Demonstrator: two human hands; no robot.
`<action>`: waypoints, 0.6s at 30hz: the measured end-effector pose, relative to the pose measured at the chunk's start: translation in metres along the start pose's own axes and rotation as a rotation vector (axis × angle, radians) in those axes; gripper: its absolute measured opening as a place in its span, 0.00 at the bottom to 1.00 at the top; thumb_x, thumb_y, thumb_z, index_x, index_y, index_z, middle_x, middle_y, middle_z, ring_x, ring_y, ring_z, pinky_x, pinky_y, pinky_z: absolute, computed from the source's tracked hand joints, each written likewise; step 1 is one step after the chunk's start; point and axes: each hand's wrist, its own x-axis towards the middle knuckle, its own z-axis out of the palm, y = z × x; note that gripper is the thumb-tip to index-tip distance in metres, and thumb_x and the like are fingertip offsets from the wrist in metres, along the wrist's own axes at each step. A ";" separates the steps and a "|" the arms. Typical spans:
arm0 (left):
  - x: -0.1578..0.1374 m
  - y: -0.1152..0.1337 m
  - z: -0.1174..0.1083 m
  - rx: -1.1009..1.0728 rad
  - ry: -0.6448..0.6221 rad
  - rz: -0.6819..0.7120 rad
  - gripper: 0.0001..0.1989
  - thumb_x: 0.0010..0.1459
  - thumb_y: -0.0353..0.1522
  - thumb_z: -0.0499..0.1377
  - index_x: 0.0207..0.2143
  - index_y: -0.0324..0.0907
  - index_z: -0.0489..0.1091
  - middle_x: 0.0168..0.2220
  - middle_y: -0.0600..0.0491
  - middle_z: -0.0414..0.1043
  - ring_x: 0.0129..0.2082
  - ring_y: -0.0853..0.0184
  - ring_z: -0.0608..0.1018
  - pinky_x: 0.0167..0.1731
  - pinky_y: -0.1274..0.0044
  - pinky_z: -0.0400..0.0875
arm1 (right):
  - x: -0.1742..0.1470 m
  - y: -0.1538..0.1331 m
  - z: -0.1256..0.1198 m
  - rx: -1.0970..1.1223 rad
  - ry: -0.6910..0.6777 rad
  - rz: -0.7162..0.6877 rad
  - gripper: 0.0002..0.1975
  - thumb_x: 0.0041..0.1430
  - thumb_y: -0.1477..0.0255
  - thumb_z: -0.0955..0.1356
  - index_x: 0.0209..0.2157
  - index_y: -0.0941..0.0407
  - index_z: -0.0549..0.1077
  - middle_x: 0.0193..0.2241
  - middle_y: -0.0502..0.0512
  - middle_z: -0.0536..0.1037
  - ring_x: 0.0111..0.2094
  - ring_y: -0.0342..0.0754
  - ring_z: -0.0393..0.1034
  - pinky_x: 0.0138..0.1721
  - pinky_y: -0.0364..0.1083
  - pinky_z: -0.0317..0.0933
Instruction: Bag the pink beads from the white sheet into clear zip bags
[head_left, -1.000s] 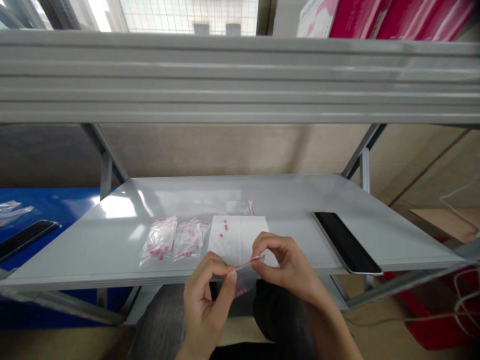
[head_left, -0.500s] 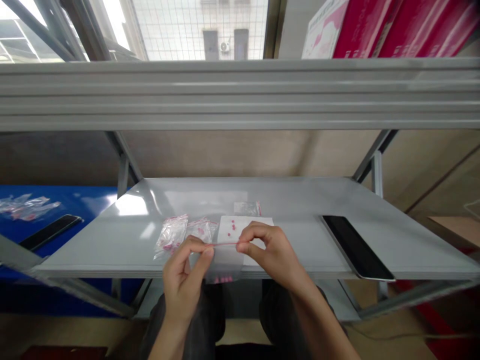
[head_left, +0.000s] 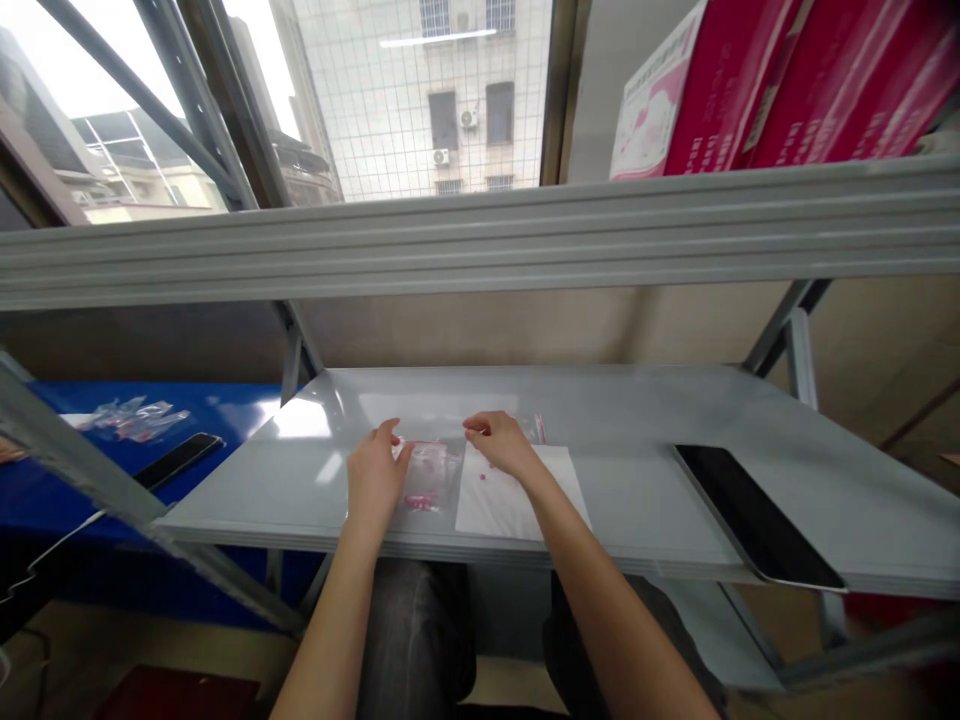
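My left hand (head_left: 375, 474) hovers at the left side of a clear zip bag (head_left: 429, 472) with small pink pieces at its bottom. Its thumb and fingers are apart, with nothing between them. The bag lies on the grey shelf top, over or beside other clear bags partly hidden by this hand. Above the far edge of a white sheet of paper (head_left: 491, 508) is my right hand (head_left: 498, 441), fingers curled and a small gap before the thumb. A few small pink pieces (head_left: 482, 477) lie on the paper, some hidden under that hand.
Behind my right hand lies another clear bag (head_left: 540, 430). A black tablet (head_left: 757, 515) rests at the right, over the front edge. To the left, a blue table (head_left: 247, 400) bears clear bags (head_left: 142, 418) and a phone (head_left: 178, 460). A metal beam (head_left: 480, 245) crosses above.
The zip bag stretched between both hands has been laid down on the shelf and let go. Both hands moved forward, away from my body. The camera view has tilted up.
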 end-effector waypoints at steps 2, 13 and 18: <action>0.003 0.007 -0.001 0.052 0.026 0.005 0.21 0.57 0.29 0.56 0.53 0.36 0.69 0.41 0.41 0.76 0.43 0.51 0.76 0.45 0.63 0.67 | -0.004 0.014 -0.018 -0.052 0.018 0.019 0.16 0.55 0.82 0.64 0.40 0.59 0.81 0.36 0.58 0.83 0.37 0.49 0.77 0.38 0.43 0.67; 0.026 0.095 0.067 -0.039 -0.469 0.257 0.13 0.63 0.32 0.58 0.49 0.43 0.72 0.44 0.48 0.78 0.44 0.62 0.79 0.49 0.67 0.71 | -0.029 0.051 -0.056 -0.430 0.094 0.132 0.24 0.55 0.84 0.60 0.51 0.58 0.76 0.55 0.66 0.72 0.59 0.63 0.61 0.54 0.56 0.57; 0.026 0.101 0.096 -0.067 -0.582 0.220 0.12 0.64 0.37 0.58 0.46 0.39 0.72 0.48 0.47 0.74 0.47 0.62 0.77 0.49 0.63 0.72 | -0.034 0.055 -0.047 -0.411 0.031 0.097 0.24 0.54 0.84 0.61 0.50 0.57 0.76 0.58 0.66 0.70 0.60 0.61 0.60 0.57 0.58 0.54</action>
